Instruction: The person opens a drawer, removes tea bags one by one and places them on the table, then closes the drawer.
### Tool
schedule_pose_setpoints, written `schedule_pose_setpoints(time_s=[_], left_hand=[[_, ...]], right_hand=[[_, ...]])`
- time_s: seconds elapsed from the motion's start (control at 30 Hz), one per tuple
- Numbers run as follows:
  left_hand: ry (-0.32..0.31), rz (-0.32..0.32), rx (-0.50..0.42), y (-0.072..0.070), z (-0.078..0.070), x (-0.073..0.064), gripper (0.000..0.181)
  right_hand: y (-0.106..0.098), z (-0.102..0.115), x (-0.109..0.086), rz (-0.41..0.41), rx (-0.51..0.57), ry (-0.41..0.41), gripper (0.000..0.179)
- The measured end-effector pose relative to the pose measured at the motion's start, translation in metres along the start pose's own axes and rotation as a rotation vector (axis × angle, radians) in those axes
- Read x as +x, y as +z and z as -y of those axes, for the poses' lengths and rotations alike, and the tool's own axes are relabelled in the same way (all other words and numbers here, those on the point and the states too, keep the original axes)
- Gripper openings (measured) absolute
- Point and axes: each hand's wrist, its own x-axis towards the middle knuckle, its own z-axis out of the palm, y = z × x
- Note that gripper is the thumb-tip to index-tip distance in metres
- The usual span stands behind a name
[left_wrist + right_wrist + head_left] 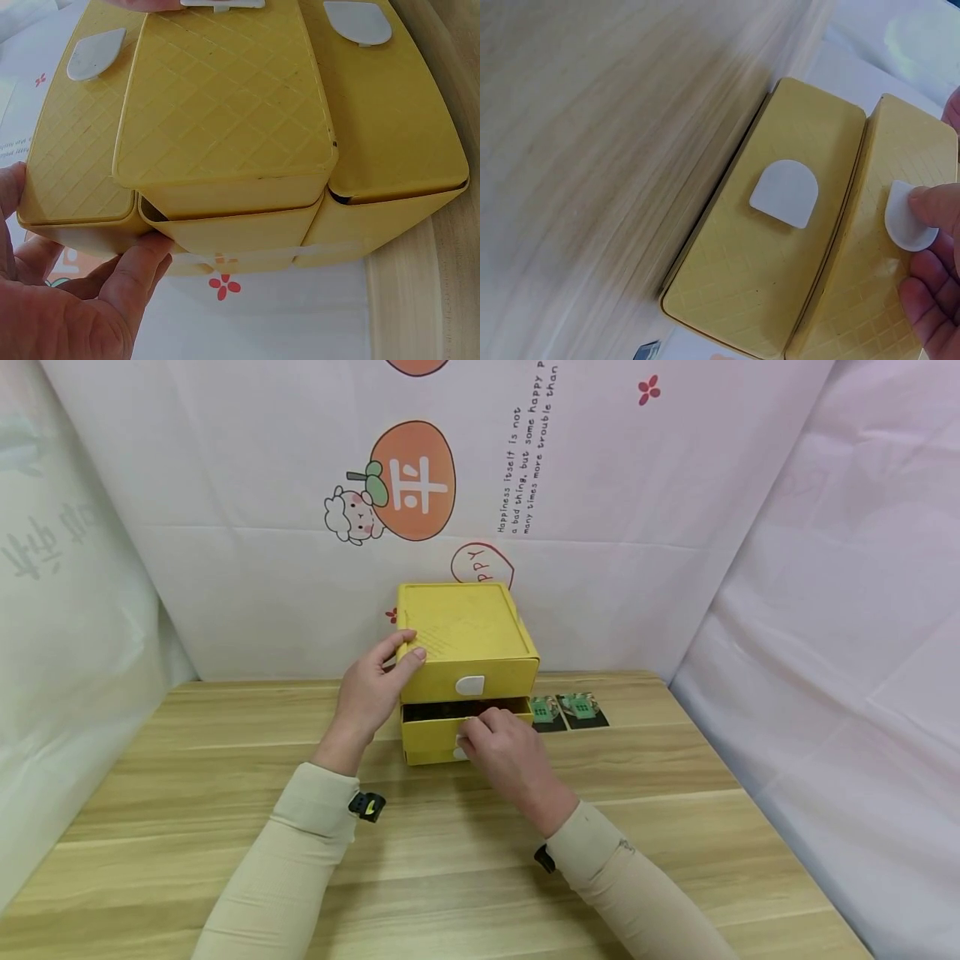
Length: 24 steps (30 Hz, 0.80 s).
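A yellow drawer box (468,622) with three stacked drawers stands near the back of the table. Its middle drawer (232,105) is pulled partway out, and the dark inside shows only as a narrow strip in the head view. My right hand (510,752) pinches the white tab handle (909,221) of that drawer between thumb and fingers. At the upper left edge of the box, my left hand (367,693) grips it, with digits on the top and the side. The bottom drawer (769,255) is closed and has its own white tab.
Two dark cards (582,710) with green pictures lie on the table right of the box, one partly hidden behind it. A printed white cloth (262,585) hangs behind, with pale sheets at both sides. The wooden table (442,877) stretches in front.
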Motion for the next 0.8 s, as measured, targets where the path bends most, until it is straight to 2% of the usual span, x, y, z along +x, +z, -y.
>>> schedule_pose_setpoints(time_s=[0.43, 0.8], left_hand=[[0.002, -0.001, -0.005, 0.0, 0.0, -0.001, 0.059], [-0.005, 0.003, -0.001, 0.0, -0.001, -0.002, 0.059]], right_hand=[[-0.004, 0.003, -0.003, -0.01, 0.0, -0.009, 0.012], [-0.012, 0.008, -0.007, 0.014, 0.019, 0.0, 0.015]])
